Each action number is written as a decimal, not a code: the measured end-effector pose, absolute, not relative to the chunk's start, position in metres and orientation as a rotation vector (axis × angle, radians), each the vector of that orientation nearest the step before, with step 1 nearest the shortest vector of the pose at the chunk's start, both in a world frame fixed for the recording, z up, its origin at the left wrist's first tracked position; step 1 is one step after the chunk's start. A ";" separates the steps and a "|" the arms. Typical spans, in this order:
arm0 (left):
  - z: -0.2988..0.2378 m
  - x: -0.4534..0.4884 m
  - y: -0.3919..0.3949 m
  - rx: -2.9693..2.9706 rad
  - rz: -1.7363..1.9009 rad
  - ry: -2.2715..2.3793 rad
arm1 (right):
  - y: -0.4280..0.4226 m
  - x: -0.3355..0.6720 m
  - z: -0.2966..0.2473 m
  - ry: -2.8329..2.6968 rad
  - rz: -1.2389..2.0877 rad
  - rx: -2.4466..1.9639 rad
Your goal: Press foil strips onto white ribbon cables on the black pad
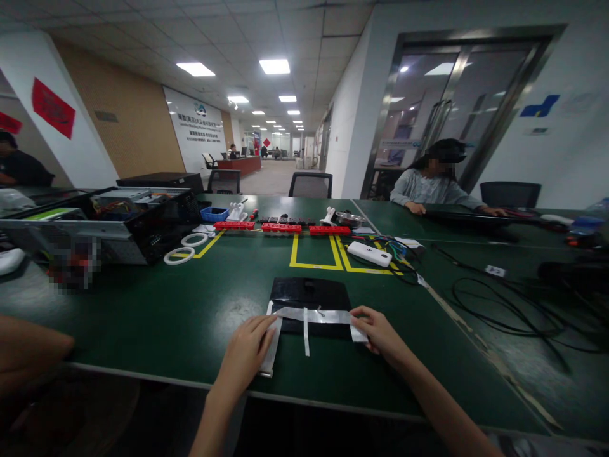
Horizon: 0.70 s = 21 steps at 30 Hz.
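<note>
**Strip ends hidden under hands**

Lower centre, our left hand lies flat on one end of the silver strip crossing the black panel. Our right hand curls over the other end; we cannot tell its grip.

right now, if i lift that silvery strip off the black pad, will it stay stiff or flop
Probably floppy: the silvery strip looks thin and drapes flat over the black pad. Likely very light, so it may curl. Its ends meet the left hand and right hand, so it may sag midway.
</note>
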<state>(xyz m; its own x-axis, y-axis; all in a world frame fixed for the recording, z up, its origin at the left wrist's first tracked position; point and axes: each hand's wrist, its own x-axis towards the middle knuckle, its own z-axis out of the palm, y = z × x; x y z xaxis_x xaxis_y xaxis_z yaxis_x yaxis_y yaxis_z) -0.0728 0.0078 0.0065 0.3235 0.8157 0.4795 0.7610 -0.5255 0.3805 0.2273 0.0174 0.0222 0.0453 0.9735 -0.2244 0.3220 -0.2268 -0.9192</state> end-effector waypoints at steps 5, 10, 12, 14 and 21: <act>-0.012 -0.088 0.008 2.462 1.002 1.543 | 0.016 0.225 0.037 -1.358 1.234 -1.525; -0.023 -0.090 0.010 2.465 0.977 1.544 | 0.016 0.216 0.061 -1.374 1.244 -1.462; -0.024 -0.090 0.010 2.467 0.974 1.569 | 0.015 0.216 0.071 -1.361 1.236 -1.428; -0.024 -0.090 0.009 2.462 0.972 1.598 | 0.012 0.223 0.083 -1.310 1.207 -1.401; -0.022 -0.088 0.006 2.452 0.961 1.611 | -0.029 0.300 0.111 -0.826 0.898 -1.287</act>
